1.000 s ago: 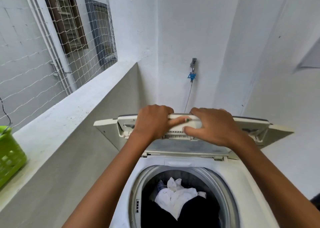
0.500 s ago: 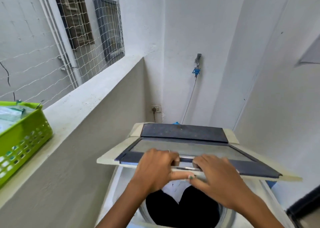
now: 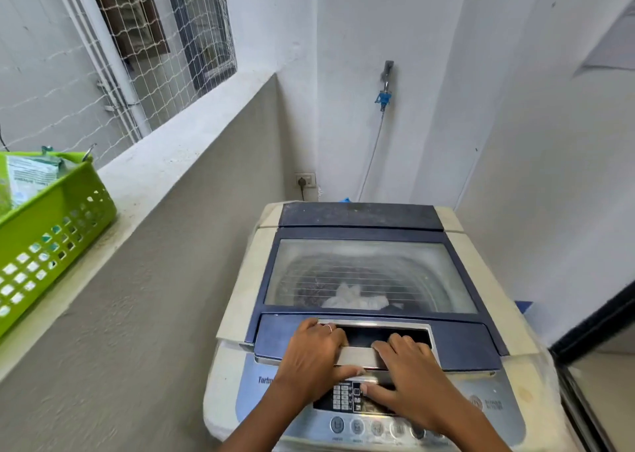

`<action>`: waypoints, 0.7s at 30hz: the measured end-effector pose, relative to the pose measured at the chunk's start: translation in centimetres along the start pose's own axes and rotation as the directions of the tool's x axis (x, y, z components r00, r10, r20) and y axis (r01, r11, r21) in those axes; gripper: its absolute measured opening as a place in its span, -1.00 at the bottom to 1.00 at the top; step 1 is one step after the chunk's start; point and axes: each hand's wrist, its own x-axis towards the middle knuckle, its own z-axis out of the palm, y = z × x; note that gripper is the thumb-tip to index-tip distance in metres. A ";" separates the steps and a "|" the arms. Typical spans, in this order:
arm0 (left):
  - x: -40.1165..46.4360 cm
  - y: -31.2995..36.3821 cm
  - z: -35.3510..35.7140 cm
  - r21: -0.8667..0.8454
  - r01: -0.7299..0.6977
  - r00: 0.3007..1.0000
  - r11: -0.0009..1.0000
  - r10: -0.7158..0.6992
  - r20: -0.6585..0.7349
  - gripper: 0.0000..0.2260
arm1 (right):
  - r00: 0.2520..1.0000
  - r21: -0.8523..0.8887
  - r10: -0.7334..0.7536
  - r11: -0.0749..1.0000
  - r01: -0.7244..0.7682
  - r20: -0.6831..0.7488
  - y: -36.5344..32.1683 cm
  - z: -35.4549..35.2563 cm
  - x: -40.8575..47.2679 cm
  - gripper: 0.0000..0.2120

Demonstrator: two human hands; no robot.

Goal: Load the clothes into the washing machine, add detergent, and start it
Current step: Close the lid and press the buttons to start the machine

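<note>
The top-loading washing machine [image 3: 237,300] stands below me with its dark blue lid [image 3: 460,341] lying flat and closed. White clothes [image 3: 357,298] show through the lid's glass window. My left hand [image 3: 314,352] and my right hand [image 3: 409,372] both rest on the silver lid handle [image 3: 357,353] at the front edge, fingers curled into its recess, thumbs underneath. Just below my hands lies the control panel [image 3: 343,398] with a row of round buttons [image 3: 357,426]. A detergent packet [image 3: 29,176] stands in the green basket.
A green plastic basket [image 3: 51,231] sits on the concrete ledge [image 3: 165,156] to the left, below a netted window. A tap with a hose [image 3: 385,87] and a wall socket [image 3: 305,180] are on the back wall. A dark door frame [image 3: 591,334] stands right.
The lid has swung down from upright to flat and closed over the drum, with both hands staying on its handle. My view has tilted down onto the machine's top.
</note>
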 end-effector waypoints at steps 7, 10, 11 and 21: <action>-0.9 0.8 1.0 0.021 0.065 0.998 0.998 -0.065 0.021 -0.44 | 0.999 -0.023 -0.007 1.000 0.006 -0.044 0.3 2.5 0.4 -0.21; -1.0 1.0 1.0 0.038 0.087 0.995 0.996 -0.089 0.049 -0.39 | 0.997 -0.030 0.003 1.000 -0.005 -0.073 0.4 3.1 0.6 -0.20; -1.0 1.0 1.0 0.050 0.093 0.994 0.994 -0.096 0.053 -0.40 | 0.996 -0.027 0.010 1.000 -0.012 -0.088 0.4 3.3 0.6 -0.20; -1.7 2.0 1.8 0.071 0.192 0.978 0.979 -0.197 0.074 -0.53 | 0.986 0.078 0.071 0.995 -0.060 -0.150 0.5 4.1 0.3 -0.38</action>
